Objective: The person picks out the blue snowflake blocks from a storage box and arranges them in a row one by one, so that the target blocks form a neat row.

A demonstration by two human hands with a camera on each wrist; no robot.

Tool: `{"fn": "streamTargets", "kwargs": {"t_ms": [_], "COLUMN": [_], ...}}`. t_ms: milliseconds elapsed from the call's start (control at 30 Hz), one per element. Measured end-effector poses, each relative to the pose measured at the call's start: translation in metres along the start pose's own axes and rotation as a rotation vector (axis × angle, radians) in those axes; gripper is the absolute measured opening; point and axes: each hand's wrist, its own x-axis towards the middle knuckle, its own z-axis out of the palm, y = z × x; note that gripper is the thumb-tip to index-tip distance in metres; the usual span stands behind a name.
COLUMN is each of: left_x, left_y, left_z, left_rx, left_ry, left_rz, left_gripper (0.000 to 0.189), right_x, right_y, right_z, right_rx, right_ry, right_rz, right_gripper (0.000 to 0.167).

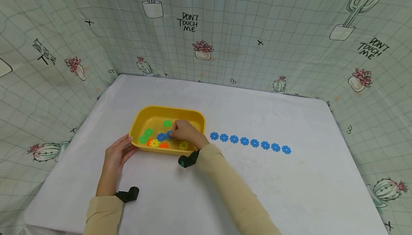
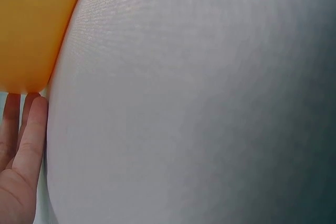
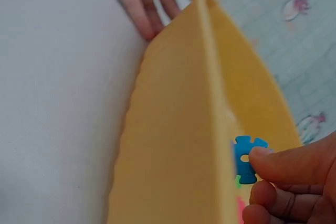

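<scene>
A yellow plastic tray [image 1: 175, 111] holds several notched plastic discs in green, blue, yellow and orange. My right hand [image 1: 187, 132] reaches over its right side and pinches a blue notched disc [image 3: 243, 169] between thumb and fingers, inside the tray. Another blue disc [image 1: 161, 137] lies just left of it. At the tray's near left corner, my left hand [image 1: 114, 155] touches the wall with fairly straight fingers [image 2: 32, 140]. Right of the tray, a row of blue discs [image 1: 244, 141] lies on the white tabletop.
The white tabletop [image 1: 309, 185] spreads around the tray. A curtain [image 1: 231, 27] printed with cacti encloses the back and both sides. Inside the tray are green discs [image 1: 148, 132] at the left, and a yellow disc [image 1: 184, 145] under my right forearm's side.
</scene>
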Motion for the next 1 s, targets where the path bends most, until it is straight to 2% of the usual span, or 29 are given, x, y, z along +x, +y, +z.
{"fn": "streamTargets", "kwargs": {"t_ms": [133, 267, 433, 633, 833, 1000], "left_x": [0.0, 0.0, 0.001, 0.001, 0.0, -0.001], "left_y": [0.0, 0.0, 0.0, 0.0, 0.001, 0.001], "left_z": [0.0, -0.001, -0.001, -0.001, -0.001, 0.0], "left_rx": [0.002, -0.012, -0.01, -0.014, -0.031, -0.027], "left_ry": [-0.003, -0.019, -0.01, 0.002, 0.003, 0.005], "left_rz": [-0.001, 0.0, -0.006, -0.009, -0.021, -0.023], "left_gripper": [0.064, 0.065, 0.067, 0.067, 0.068, 0.067], "right_x": [-0.018, -0.036, -0.059, -0.083, -0.107, -0.127], "right_y": [0.007, 0.013, 0.026, 0.05, 0.083, 0.111], "right_z": [-0.011, -0.02, -0.027, -0.03, -0.035, -0.041], "right_rx": [0.115, 0.155, 0.191, 0.303, 0.364, 0.431], "right_ry": [0.023, 0.069, 0.181, 0.313, 0.443, 0.521], "right_rz": [-0.03, -0.055, -0.081, -0.094, -0.059, 0.011], "right_gripper": [0.016, 0.017, 0.017, 0.015, 0.017, 0.018]}}
